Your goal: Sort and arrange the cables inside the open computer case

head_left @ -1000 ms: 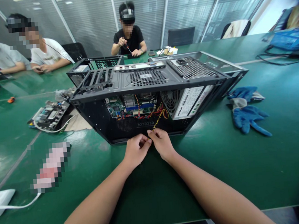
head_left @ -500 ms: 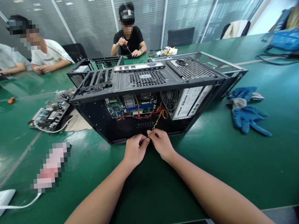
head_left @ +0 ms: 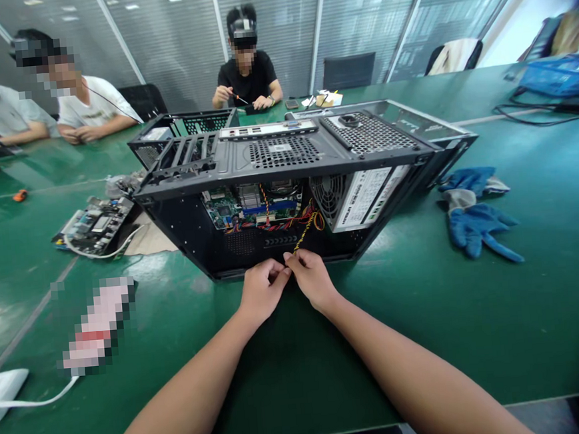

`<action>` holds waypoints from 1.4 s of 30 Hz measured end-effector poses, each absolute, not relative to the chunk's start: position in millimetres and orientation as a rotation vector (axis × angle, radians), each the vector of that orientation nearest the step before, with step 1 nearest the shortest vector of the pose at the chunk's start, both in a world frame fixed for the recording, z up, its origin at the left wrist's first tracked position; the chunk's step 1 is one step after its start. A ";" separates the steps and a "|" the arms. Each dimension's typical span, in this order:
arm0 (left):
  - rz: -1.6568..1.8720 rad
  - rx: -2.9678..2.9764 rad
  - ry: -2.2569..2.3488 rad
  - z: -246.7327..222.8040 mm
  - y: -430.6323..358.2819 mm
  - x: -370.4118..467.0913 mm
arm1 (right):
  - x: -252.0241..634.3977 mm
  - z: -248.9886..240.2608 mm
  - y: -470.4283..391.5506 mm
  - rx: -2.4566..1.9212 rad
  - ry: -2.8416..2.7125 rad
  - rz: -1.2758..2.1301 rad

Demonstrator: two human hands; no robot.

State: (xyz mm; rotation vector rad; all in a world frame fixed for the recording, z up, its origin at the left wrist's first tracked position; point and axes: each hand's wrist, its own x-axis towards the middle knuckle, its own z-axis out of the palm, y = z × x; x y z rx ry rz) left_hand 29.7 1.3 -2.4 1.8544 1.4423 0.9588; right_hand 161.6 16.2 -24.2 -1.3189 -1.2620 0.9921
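Note:
An open computer case (head_left: 286,170) lies on its side in front of me, its open face towards me. A twisted yellow-and-black cable (head_left: 303,234) comes out from beside the power supply (head_left: 363,200) and runs down to the front edge. My right hand (head_left: 314,278) is closed in a pinch on this cable. My left hand (head_left: 264,289) is closed too, its fingertips touching those of the right; what lies between them is hidden. Behind the cable a motherboard (head_left: 253,206) with red and black wires sits inside the case.
Blue work gloves (head_left: 478,225) lie to the right. On the left are a loose circuit board (head_left: 97,225), a pixelated phone-like object (head_left: 97,326) and a white adapter (head_left: 2,393). A second case frame stands behind. Across the table a person (head_left: 247,73) holds a screwdriver; others sit left.
Both my hands keep their place and pinch at the case's front edge. The person opposite has lowered the screwdriver to a flatter angle. The view has shifted very slightly.

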 end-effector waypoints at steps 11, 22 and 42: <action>1.039 1.916 1.432 -4.7 2.8 31.1 | 162.1 -24.0 16.7 -1.318 -1.273 0.992; 0.972 1.877 1.415 -5.6 3.8 31.1 | 162.5 -23.2 16.5 -1.330 -1.272 0.978; 0.922 1.766 1.361 0.9 3.5 31.0 | 163.4 -30.2 17.7 -1.313 -1.251 1.018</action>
